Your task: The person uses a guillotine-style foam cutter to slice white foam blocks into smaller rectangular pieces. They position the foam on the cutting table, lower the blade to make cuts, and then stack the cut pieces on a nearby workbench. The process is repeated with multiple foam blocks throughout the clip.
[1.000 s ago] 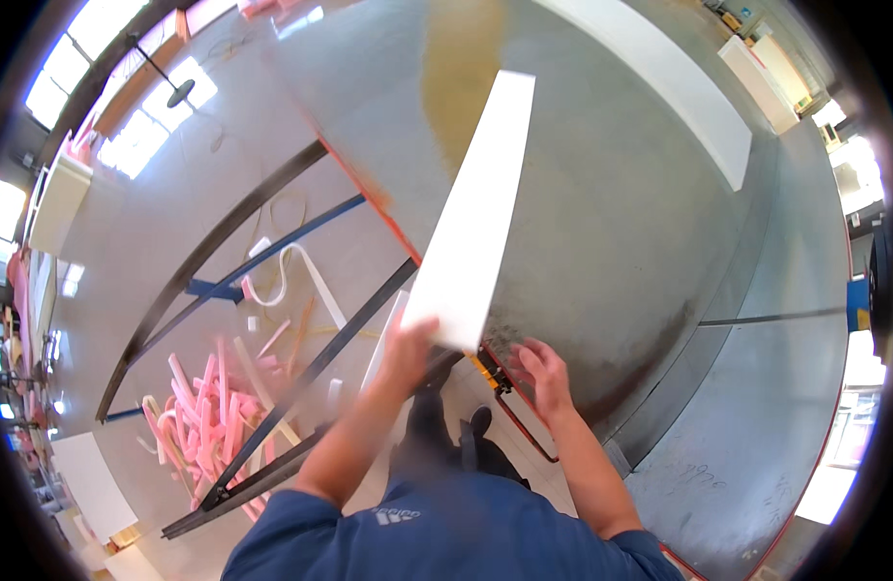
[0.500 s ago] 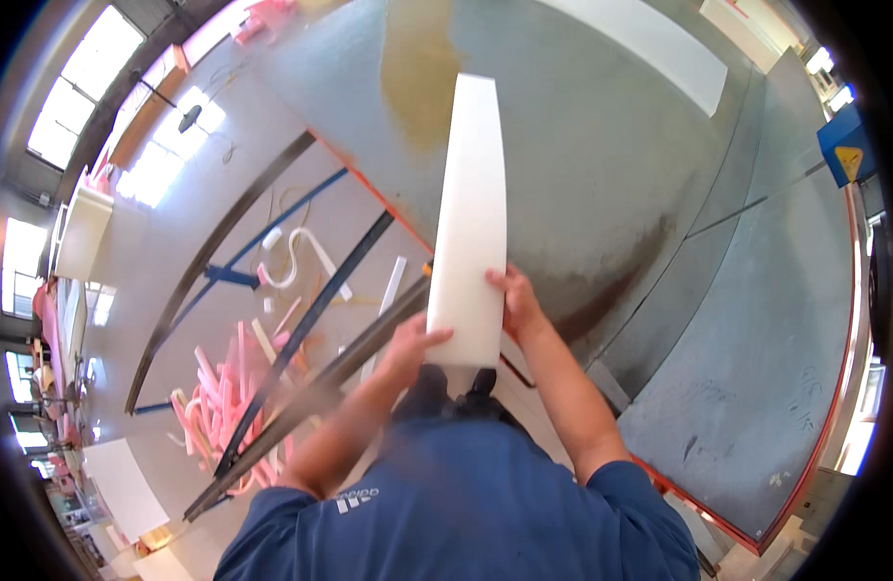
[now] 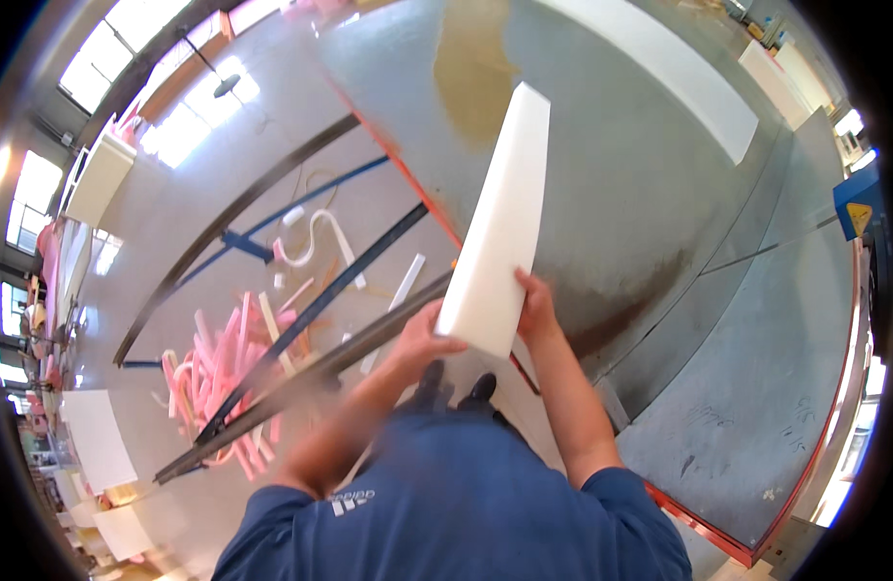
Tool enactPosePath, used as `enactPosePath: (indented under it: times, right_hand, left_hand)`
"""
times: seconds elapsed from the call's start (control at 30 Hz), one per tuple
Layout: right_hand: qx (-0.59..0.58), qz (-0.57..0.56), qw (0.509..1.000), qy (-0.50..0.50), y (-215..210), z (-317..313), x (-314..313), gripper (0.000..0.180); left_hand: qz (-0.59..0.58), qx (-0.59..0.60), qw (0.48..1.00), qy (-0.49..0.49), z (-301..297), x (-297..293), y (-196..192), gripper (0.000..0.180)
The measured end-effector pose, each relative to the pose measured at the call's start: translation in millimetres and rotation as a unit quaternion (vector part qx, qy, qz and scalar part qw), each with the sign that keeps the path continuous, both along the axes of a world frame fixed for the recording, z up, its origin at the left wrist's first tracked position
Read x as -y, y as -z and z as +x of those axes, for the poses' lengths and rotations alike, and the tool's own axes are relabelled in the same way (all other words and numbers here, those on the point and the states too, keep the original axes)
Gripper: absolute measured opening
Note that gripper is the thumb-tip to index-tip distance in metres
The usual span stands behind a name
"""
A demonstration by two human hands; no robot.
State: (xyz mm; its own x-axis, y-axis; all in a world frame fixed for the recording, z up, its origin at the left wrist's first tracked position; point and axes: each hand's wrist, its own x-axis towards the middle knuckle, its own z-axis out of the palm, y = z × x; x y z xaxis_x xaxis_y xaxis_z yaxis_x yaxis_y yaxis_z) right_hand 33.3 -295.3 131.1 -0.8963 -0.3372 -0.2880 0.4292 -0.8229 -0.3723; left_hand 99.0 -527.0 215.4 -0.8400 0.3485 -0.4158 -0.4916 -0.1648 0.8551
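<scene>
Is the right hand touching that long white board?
Touching. The head view shows the right hand gripping the white board by its right edge near the lower end, fingers against it with no gap.

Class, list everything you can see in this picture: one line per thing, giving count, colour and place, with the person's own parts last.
white foam board: one, white, long, held over the table edge
grey table: one, grey with a brownish stain and red edge, right
long white panel: one, white, far side of the table
pink strips: many, pink, heaped on the floor, left
dark metal bars: several, black and blue, across the floor
left hand: one, at the board's near left corner
right hand: one, fingers on the board's right edge
</scene>
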Motion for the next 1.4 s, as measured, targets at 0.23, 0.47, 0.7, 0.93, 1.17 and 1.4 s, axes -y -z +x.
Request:
enactPosePath:
  times: [0.23, 0.47, 0.7, 0.93, 1.17, 1.4]
  right_hand:
    - [0.018, -0.027, 0.999, 0.018, 30, 17, 46, 0.043]
    - [0.084, 0.028, 0.995, 0.051, 40, 27, 82, 0.04]
    - [0.083, 0.124, 0.987, 0.058, 23, 23, 93, 0.039]
    - [0.056, 0.593, 0.798, -0.093, 104, 61, 10, 0.051]
    - [0.052, 0.869, 0.451, -0.196, 137, 189, -37, 0.049]
    - [0.098, 0.823, 0.466, -0.309, 150, 175, -22, 0.067]
  left_hand:
    - [-0.036, 0.055, 0.997, 0.048, -34, 42, 12, 0.056]
    - [-0.104, 0.129, 0.983, 0.084, -45, 75, 50, 0.045]
    - [-0.084, 0.096, 0.989, 0.075, -43, 76, 62, 0.058]
    - [-0.071, 0.112, 0.988, 0.074, -54, 90, 5, 0.071]
    - [-0.128, 0.034, 0.987, 0.093, -67, 141, 6, 0.066]
    - [-0.045, 0.078, 0.987, 0.132, -76, 159, 0, 0.053]
